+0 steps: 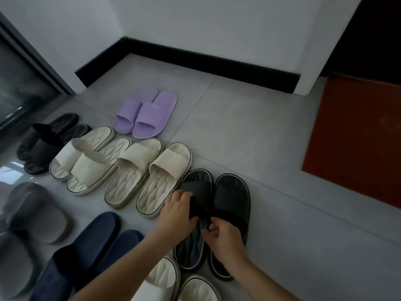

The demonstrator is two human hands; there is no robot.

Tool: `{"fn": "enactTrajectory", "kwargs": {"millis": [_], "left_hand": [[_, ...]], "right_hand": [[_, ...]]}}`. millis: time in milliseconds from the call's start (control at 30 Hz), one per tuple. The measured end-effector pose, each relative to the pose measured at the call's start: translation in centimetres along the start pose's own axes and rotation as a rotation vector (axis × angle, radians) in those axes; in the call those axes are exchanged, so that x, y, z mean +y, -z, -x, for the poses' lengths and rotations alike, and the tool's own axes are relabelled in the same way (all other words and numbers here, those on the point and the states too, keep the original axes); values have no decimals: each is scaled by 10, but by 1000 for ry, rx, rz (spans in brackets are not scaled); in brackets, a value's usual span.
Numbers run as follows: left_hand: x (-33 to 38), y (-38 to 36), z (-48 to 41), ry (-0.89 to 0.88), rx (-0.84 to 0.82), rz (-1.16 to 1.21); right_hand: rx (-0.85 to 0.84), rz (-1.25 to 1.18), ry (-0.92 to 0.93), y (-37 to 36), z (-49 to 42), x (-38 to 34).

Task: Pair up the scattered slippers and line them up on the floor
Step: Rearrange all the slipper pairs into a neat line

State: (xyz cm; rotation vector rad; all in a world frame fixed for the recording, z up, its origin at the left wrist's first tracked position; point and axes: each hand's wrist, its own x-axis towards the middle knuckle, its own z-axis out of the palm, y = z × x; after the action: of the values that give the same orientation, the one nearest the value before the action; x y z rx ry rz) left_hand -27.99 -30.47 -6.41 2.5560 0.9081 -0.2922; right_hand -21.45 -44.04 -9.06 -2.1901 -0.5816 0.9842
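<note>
Both hands on a dark slipper pair at the row's right end.

Left hand (176, 216) curled over the strap of the left dark slipper (193, 213); right hand (225, 240) pinching that strap's inner edge, touching the right dark slipper (233, 205). Left of the grip, two cream pairs (149, 174), then black; lilac pair (145, 114) beyond; grey floor (282, 213) beneath.
</note>
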Motion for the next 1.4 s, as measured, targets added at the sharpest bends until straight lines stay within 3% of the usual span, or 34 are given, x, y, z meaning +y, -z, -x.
{"fn": "enactTrajectory", "kwargs": {"millis": [133, 267, 400, 733, 900, 1133, 1400], "left_hand": [[-9, -9, -11, -93, 22, 21], [-18, -14, -24, -180, 37, -84], [-19, -13, -48, -207, -14, -218], [17, -26, -64, -264, -5, -425], [12, -25, -62, -190, 6, -400], [38, -25, -61, -240, -24, -364], [148, -45, -41, -422, -16, -219]], "right_hand": [[266, -109, -133, -28, -18, -5], [343, 24, -193, -32, -33, -6], [408, 58, -125, -26, -29, 3], [463, 210, -105, 7, -26, 20], [448, 242, -96, 3, -25, 24], [445, 108, -69, 7, -34, 26], [609, -10, -106, 100, 12, 97]]}}
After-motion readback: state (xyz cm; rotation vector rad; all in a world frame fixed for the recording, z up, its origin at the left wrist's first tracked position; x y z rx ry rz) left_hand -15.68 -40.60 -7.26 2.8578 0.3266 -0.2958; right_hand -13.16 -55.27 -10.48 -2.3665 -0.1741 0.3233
